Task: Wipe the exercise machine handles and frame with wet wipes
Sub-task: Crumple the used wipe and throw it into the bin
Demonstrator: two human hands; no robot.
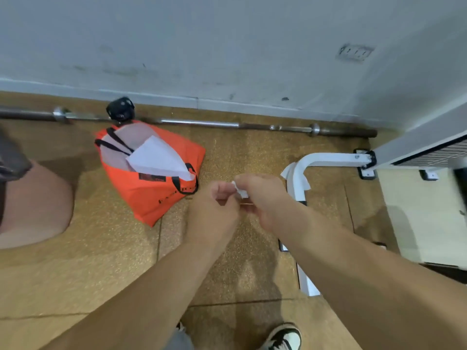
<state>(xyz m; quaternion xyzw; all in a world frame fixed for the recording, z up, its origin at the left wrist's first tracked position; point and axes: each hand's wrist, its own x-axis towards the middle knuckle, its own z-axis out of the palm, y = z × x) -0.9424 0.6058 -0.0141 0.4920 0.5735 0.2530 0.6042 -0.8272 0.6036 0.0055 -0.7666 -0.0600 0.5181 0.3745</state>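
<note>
Speckled cork-coloured gym flooring. A small crumpled white wet wipe is pinched between left hand and right hand, just left of the white tubular machine frame; tearing is risked if pulled apart hard.

Open floor lies between the orange bag and white machine frame.

bag orange, black handles | frame white | floor speckled tan
</note>
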